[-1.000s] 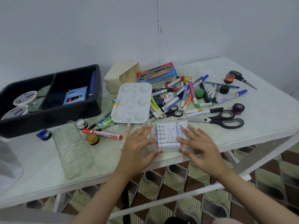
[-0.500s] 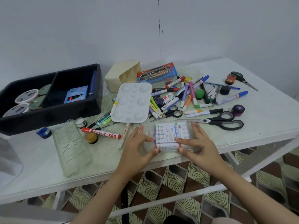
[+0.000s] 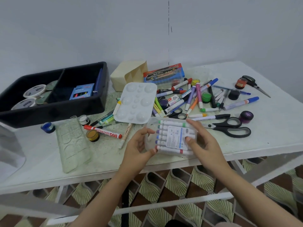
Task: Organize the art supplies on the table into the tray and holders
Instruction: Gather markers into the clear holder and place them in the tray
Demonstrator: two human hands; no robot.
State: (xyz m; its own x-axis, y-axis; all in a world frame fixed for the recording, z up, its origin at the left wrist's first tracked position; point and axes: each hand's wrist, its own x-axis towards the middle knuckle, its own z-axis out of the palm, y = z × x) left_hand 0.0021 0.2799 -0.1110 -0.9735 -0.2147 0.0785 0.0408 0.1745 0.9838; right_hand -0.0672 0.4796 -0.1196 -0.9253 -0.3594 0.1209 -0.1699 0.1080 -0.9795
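The left hand [image 3: 139,145] and right hand [image 3: 205,143] grip the marker pack [image 3: 172,138] near the "WHITEBOARD 500" marker [image 3: 103,131].

The red marker [image 3: 103,132] reads WHITEBOARD 500. The blue box [image 3: 81,91] in the black tray [image 3: 54,110] says NEON. The red-and-blue pack [image 3: 164,75] shows "High Class". The marker case [image 3: 176,138] label is too small to read.

A white table [image 3: 270,128] stands against a plain pale wall [image 3: 82,30], above a leaf-patterned floor [image 3: 180,185].

Glossy clear plastic marker pack [image 3: 173,138]; matt black plastic tray [image 3: 54,110].
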